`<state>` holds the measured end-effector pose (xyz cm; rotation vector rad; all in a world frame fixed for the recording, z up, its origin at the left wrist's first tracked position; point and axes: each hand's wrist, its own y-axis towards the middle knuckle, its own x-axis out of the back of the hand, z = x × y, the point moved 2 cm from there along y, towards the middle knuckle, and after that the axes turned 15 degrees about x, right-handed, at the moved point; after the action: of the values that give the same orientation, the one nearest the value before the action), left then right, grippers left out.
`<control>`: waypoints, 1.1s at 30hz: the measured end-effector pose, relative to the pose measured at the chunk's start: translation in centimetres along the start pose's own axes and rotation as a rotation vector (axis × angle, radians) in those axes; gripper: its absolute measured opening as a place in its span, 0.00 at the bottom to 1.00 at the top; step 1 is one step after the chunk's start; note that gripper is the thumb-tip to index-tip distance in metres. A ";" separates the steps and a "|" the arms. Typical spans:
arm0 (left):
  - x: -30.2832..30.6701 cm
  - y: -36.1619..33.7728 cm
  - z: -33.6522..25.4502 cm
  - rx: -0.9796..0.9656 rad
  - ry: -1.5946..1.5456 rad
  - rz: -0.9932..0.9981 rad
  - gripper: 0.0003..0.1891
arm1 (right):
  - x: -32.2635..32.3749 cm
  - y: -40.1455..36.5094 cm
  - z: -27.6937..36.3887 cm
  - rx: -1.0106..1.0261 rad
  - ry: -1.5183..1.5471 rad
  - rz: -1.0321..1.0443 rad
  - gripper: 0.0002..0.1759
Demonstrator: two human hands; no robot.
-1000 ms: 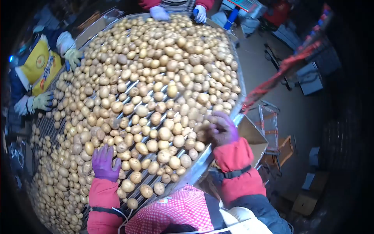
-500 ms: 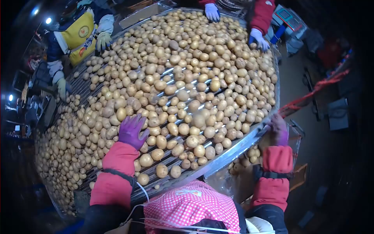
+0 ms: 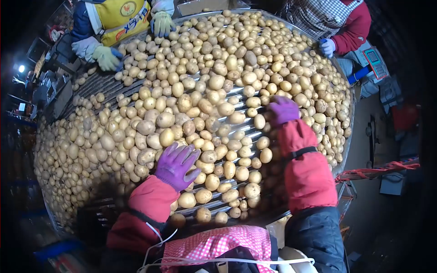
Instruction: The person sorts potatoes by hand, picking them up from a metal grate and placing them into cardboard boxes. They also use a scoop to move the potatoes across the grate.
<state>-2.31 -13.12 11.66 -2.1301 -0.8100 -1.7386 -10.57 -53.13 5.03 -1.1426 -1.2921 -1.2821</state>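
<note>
Potatoes (image 3: 109,141) cover a wide slatted table (image 3: 98,85) in front of me. My left hand (image 3: 176,166), in a purple glove, lies on the potatoes near the table's close side, its fingers spread and holding nothing. Further to the right, my right hand (image 3: 283,110), also in a purple glove, reaches over the potatoes right of the bare metal slats. Its fingertips are blurred among the potatoes, and whether it grips one cannot be made out.
Across the table at the left, a person in a yellow apron (image 3: 125,20) has both gloved hands at the potatoes. Another person in a checked apron (image 3: 314,17) stands at the far right. A scale (image 3: 375,63) and a red-wrapped bar (image 3: 378,169) are on the right.
My right hand has moved from beyond the table's right edge to over the potatoes. My left hand appears further right and lower. The view has shifted, and both other people's hands have moved.
</note>
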 end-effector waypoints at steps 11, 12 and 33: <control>0.1 -0.5 0.5 -0.029 -0.057 -0.027 0.26 | 2.0 6.5 0.0 -0.151 -0.045 0.265 0.16; 0.1 -0.4 0.7 -0.019 -0.050 -0.026 0.26 | 1.6 6.6 -0.1 -0.157 -0.039 0.259 0.16; -0.8 -1.2 1.6 -0.074 -0.072 -0.092 0.28 | 4.7 0.7 13.4 0.249 0.121 0.033 0.11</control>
<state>-1.85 -11.45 10.37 -2.2484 -0.8884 -1.7718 -10.58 -39.72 9.83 -0.8945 -1.2965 -1.1137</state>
